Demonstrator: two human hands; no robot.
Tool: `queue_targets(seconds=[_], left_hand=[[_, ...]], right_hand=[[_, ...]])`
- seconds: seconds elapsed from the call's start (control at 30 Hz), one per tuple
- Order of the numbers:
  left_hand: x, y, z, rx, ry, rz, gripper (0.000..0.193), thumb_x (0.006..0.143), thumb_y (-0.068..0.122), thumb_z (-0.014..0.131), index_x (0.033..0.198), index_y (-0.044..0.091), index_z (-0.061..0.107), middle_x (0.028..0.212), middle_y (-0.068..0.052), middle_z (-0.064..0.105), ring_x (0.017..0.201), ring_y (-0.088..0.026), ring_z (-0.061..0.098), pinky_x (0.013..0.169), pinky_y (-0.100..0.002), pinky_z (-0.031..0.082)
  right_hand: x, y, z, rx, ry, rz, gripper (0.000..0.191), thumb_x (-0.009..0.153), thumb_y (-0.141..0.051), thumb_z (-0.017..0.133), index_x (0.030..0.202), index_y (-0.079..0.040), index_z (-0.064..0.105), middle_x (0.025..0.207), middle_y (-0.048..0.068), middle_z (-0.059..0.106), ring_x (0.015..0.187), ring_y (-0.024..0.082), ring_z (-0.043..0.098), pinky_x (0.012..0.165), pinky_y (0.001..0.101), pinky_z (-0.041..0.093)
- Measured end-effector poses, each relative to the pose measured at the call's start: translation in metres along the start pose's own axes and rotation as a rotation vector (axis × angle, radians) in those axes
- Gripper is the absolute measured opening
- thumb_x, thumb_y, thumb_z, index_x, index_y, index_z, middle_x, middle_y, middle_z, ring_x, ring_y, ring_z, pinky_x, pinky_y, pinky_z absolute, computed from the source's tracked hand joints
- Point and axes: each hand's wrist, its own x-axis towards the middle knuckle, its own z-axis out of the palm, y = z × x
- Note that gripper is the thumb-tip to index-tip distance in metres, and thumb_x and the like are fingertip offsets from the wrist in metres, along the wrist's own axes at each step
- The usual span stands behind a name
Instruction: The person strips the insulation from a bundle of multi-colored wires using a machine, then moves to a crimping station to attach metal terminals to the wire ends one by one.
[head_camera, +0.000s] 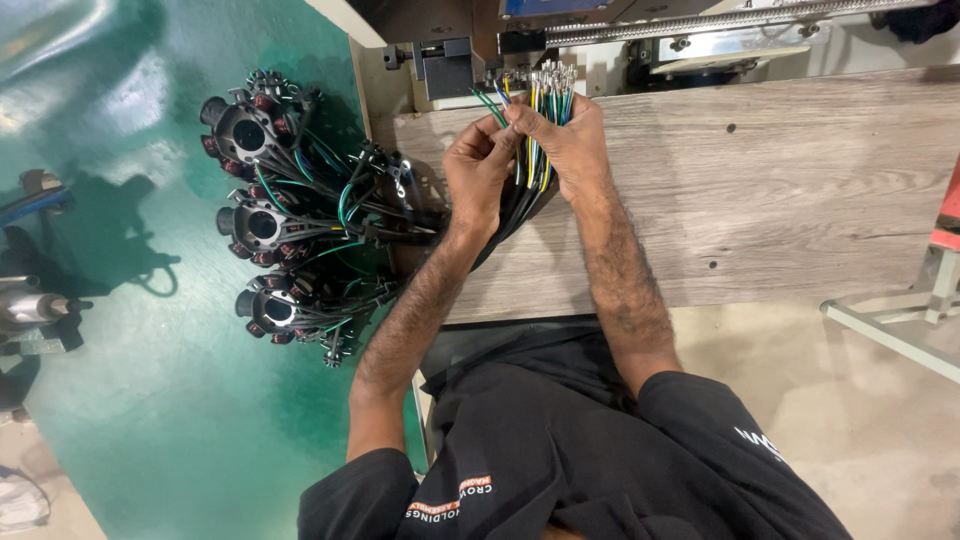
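My right hand (570, 145) grips a bundle of coloured wires (545, 95) with metal tips pointing toward a machine at the bench's far edge. My left hand (478, 170) is beside it, fingers pinching green and blue strands of the same bundle. The wires run down and left as a black sheathed harness (400, 225) to three round black motor stators (262, 225) lying on the green surface.
A wood-grain bench top (780, 190) stretches right. A metal machine with a rail (680, 30) stands at the bench's far edge. A glossy green table (130, 380) lies left, with metal tools (35, 305) at its edge. A grey frame (900, 320) is lower right.
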Motion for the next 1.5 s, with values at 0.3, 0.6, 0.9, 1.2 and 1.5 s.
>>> queue_targets(seconds=[0.3, 0.6, 0.9, 1.2, 1.5], left_hand=[[-0.001, 0.005, -0.002, -0.037, -0.058, -0.047, 0.02, 0.097, 0.005, 0.074, 0.117, 0.0, 0.072, 0.084, 0.004, 0.066, 0.065, 0.001, 0.049, 0.051, -0.019, 0.035], [0.002, 0.0, -0.002, -0.095, 0.028, -0.05, 0.018, 0.096, 0.004, 0.075, 0.113, 0.0, 0.073, 0.086, 0.004, 0.068, 0.066, 0.0, 0.05, 0.052, -0.018, 0.035], [0.003, 0.004, 0.001, -0.085, 0.034, -0.054, 0.017, 0.096, 0.004, 0.075, 0.112, 0.001, 0.073, 0.084, 0.004, 0.069, 0.066, 0.0, 0.052, 0.052, -0.019, 0.037], [0.001, 0.017, 0.01, -0.077, 0.029, -0.037, 0.018, 0.095, 0.004, 0.077, 0.113, 0.001, 0.073, 0.084, 0.005, 0.068, 0.066, 0.001, 0.05, 0.053, -0.018, 0.035], [-0.001, 0.029, 0.017, -0.109, 0.023, -0.037, 0.019, 0.094, 0.004, 0.078, 0.112, 0.0, 0.073, 0.081, 0.006, 0.065, 0.064, 0.001, 0.048, 0.051, -0.018, 0.034]], right_hand=[[0.001, -0.002, 0.007, 0.043, 0.127, 0.07, 0.017, 0.092, -0.013, 0.081, 0.097, 0.002, 0.074, 0.085, 0.005, 0.075, 0.07, 0.009, 0.069, 0.062, 0.0257, 0.057], [0.004, -0.002, 0.014, 0.108, 0.18, 0.05, 0.017, 0.093, -0.012, 0.078, 0.097, 0.005, 0.075, 0.093, 0.011, 0.079, 0.078, 0.012, 0.074, 0.069, 0.026, 0.06], [0.003, -0.002, 0.014, 0.008, 0.155, 0.04, 0.014, 0.095, -0.011, 0.076, 0.1, 0.003, 0.076, 0.09, 0.007, 0.078, 0.077, 0.01, 0.072, 0.069, 0.0257, 0.06], [0.003, -0.003, 0.009, 0.154, 0.169, 0.065, 0.013, 0.092, -0.012, 0.076, 0.097, 0.0, 0.074, 0.091, 0.006, 0.079, 0.078, 0.011, 0.074, 0.071, 0.0263, 0.062], [0.003, -0.003, 0.005, 0.033, 0.06, -0.012, 0.02, 0.094, -0.014, 0.082, 0.102, 0.002, 0.074, 0.091, 0.006, 0.075, 0.079, 0.01, 0.069, 0.072, 0.0252, 0.058]])
